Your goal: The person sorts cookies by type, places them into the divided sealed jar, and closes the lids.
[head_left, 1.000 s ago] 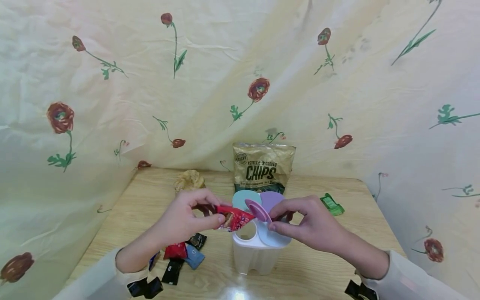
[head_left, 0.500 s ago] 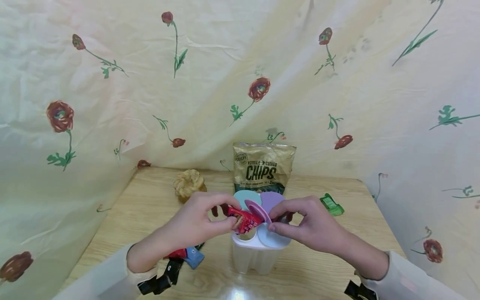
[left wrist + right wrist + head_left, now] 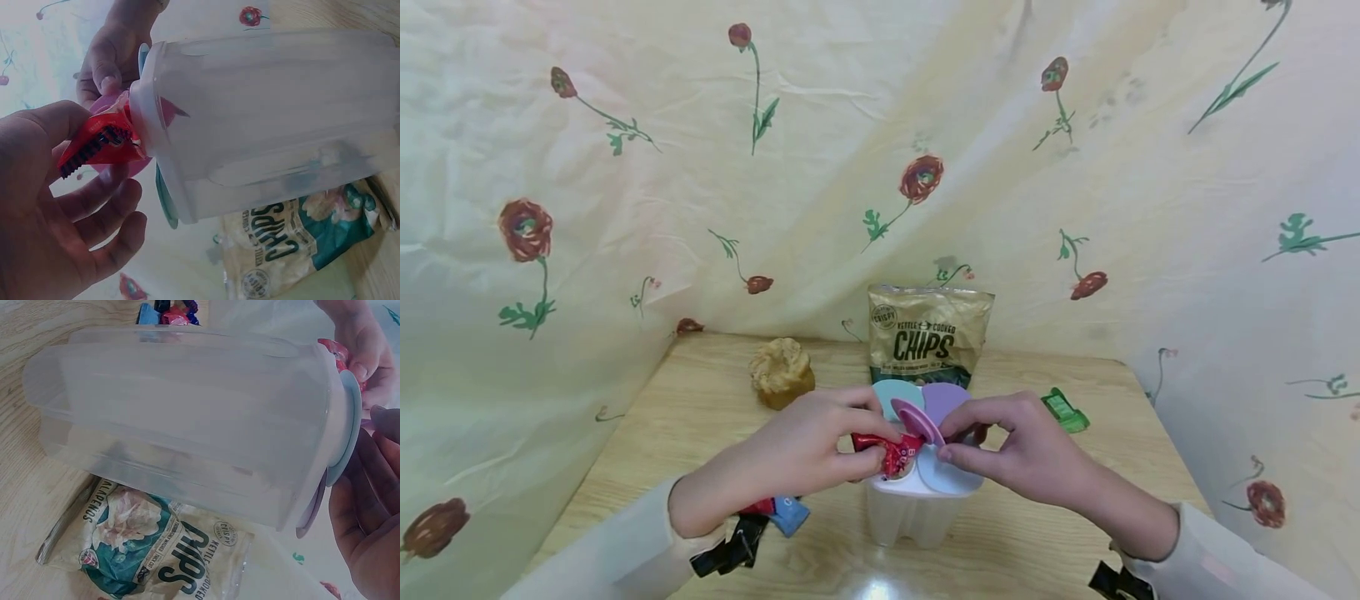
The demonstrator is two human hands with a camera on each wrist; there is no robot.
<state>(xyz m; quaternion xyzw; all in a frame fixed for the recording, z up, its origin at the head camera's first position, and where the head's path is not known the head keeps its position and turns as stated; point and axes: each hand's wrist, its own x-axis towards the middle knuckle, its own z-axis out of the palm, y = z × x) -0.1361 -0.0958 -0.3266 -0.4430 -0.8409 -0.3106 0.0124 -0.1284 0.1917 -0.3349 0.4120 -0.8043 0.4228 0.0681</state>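
A clear tall container (image 3: 904, 517) with a white top and several pastel round lids stands on the table. My left hand (image 3: 820, 446) pinches a red snack packet (image 3: 895, 457) at the uncovered opening in the top. In the left wrist view, a corner of the red packet (image 3: 172, 111) shows through the wall, just inside the rim. My right hand (image 3: 1007, 446) holds the raised pink lid (image 3: 916, 419) between thumb and fingers. The teal lid (image 3: 897, 395), purple lid (image 3: 946, 402) and light blue lid (image 3: 946, 473) lie flat over their openings.
A gold chips bag (image 3: 928, 337) stands behind the container. A light brown, ridged round thing (image 3: 781, 372) sits at back left, a green packet (image 3: 1065, 410) at right. Several small packets, one a blue packet (image 3: 790, 515), lie at left, partly hidden by my left arm.
My left hand has moved right and slightly down, taking the red packet from beside the pink lid to the opening. The right hand keeps the lid raised.
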